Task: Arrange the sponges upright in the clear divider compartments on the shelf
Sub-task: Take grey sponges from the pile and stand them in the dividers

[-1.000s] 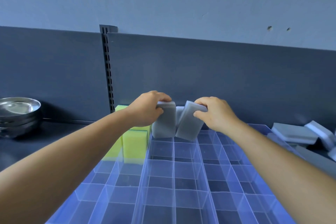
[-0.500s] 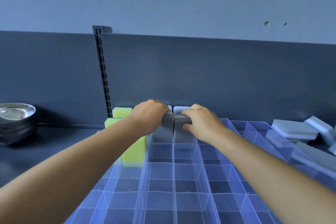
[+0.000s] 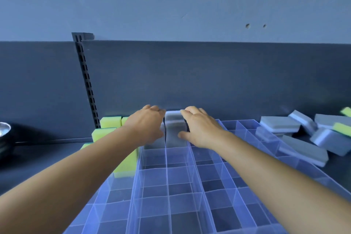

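Observation:
Two grey sponges stand upright side by side in the back row of the clear divider (image 3: 167,186). My left hand (image 3: 146,126) lies over the left grey sponge (image 3: 156,143) and hides most of it. Over the right grey sponge (image 3: 173,129) sits my right hand (image 3: 200,128), fingers on its top edge and thumb against its front face. Yellow sponges (image 3: 110,121) stand upright in the left column behind my left forearm, one more (image 3: 127,165) closer to me.
A loose pile of grey sponges (image 3: 279,124), some yellow-backed (image 3: 341,129), lies on the dark shelf at the right. A steel bowl (image 3: 3,129) sits at the far left. A slotted shelf upright (image 3: 87,85) runs up the dark back panel.
The two grey sponges, held raised and tilted a second ago, have gone down into the back compartments and now stand straight. Both hands sank with them.

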`<state>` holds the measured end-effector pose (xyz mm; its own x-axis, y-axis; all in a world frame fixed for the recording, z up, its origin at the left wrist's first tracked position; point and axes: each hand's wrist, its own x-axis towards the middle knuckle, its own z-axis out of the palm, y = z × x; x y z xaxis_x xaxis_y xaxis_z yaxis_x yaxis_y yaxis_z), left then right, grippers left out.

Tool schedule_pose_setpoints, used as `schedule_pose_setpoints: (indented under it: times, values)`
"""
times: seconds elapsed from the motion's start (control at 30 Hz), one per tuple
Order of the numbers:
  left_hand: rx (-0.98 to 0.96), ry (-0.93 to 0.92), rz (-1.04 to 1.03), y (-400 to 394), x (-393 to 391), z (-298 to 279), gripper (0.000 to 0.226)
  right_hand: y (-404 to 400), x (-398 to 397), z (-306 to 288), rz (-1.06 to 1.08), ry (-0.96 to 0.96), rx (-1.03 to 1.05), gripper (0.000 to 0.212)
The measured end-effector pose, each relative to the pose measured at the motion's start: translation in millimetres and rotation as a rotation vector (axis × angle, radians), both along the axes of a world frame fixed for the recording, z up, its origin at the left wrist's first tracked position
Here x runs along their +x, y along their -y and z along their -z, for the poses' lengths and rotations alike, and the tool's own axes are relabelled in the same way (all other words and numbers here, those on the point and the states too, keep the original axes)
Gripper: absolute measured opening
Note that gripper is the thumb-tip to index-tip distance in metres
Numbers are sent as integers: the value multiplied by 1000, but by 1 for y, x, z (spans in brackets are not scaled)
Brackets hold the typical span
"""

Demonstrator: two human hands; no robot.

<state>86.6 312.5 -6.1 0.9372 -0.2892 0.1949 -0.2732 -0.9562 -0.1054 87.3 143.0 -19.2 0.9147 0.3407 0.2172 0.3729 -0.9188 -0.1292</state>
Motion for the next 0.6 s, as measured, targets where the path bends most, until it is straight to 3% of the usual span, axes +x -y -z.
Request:
schedule_pose_setpoints:
  times: [0.17, 0.6]
  values:
    - [-28, 31, 116, 35, -6, -7, 55, 32, -16, -9, 67, 28, -50, 63]
    - [-95, 2, 309, 186, 0, 0, 51, 192, -40, -8, 299, -30, -34, 65]
